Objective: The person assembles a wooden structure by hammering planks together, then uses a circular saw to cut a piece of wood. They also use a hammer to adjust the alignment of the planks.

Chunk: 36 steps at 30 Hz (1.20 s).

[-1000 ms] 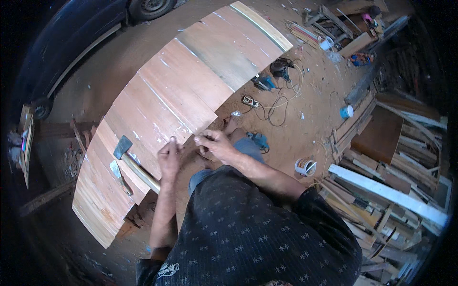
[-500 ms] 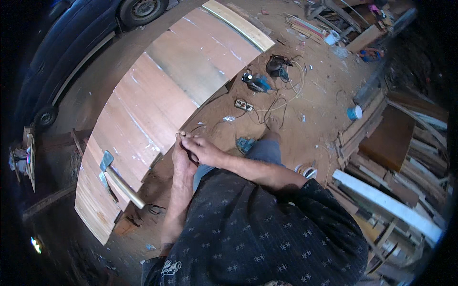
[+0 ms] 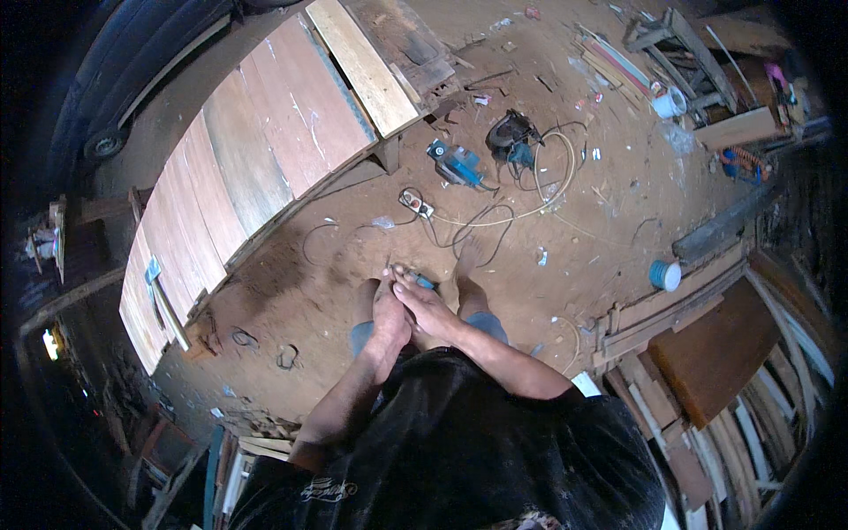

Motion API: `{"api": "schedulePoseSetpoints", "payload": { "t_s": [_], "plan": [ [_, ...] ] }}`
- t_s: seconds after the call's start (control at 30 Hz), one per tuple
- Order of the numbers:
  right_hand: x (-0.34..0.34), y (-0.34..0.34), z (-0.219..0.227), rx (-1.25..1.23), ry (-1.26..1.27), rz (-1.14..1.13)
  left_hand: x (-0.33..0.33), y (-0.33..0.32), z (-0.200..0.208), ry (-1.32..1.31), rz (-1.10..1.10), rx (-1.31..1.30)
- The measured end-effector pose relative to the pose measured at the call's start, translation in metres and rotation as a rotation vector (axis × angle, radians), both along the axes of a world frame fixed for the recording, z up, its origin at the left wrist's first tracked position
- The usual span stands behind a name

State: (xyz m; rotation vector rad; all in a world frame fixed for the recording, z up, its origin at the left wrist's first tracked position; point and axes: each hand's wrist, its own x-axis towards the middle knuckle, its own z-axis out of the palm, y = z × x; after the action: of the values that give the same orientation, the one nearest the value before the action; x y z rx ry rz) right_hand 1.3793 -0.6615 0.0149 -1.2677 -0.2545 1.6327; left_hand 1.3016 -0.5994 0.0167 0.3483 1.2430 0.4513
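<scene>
My left hand (image 3: pixel 389 316) and my right hand (image 3: pixel 429 309) are held together in front of my body, above the dirt floor. Their fingertips meet around something tiny and pale, too small to identify. The long reddish wooden panel (image 3: pixel 265 150) lies to my left, out of reach of both hands. At its near end rest a hammer and another metal-headed tool (image 3: pixel 161 296). A blue object (image 3: pixel 427 283) on the ground shows just past my fingers, between my bare feet.
A blue power planer (image 3: pixel 455 163), a dark circular saw (image 3: pixel 512 137), a power strip (image 3: pixel 415 203) and looping cables lie on the dirt ahead. A blue can (image 3: pixel 664 276) stands to the right by stacked planks (image 3: pixel 733 353). A dark vehicle (image 3: pixel 106 141) is parked behind the panel.
My hands have lifted off the panel's edge and drawn in together before me. The view has swung right, so the panel now lies farther left.
</scene>
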Motion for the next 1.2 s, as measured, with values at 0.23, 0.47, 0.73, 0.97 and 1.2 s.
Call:
{"api": "schedulePoseSetpoints", "payload": {
  "t_s": [0.23, 0.47, 0.73, 0.97, 1.2],
  "plan": [
    [0.039, -0.045, -0.025, -0.084, 0.053, 0.359, -0.014, -0.052, -0.064, -0.293, 0.182, -0.254],
    [0.081, -0.063, -0.112, -0.339, -0.215, 0.456, -0.063, -0.103, -0.167, -0.062, 0.4, -0.256],
    [0.137, 0.006, -0.417, -0.316, -0.773, 0.787, -0.075, -0.081, -0.328, 0.296, 0.114, -0.108],
    [0.06, 0.094, -0.643, -0.321, -1.119, 0.693, -0.026, -0.031, -0.571, 0.45, 0.036, 0.306],
    [0.128, 0.084, -0.732, -0.278, -0.95, 0.581, 0.062, -0.01, -0.646, 0.593, -0.567, 0.303]
  ]
}}
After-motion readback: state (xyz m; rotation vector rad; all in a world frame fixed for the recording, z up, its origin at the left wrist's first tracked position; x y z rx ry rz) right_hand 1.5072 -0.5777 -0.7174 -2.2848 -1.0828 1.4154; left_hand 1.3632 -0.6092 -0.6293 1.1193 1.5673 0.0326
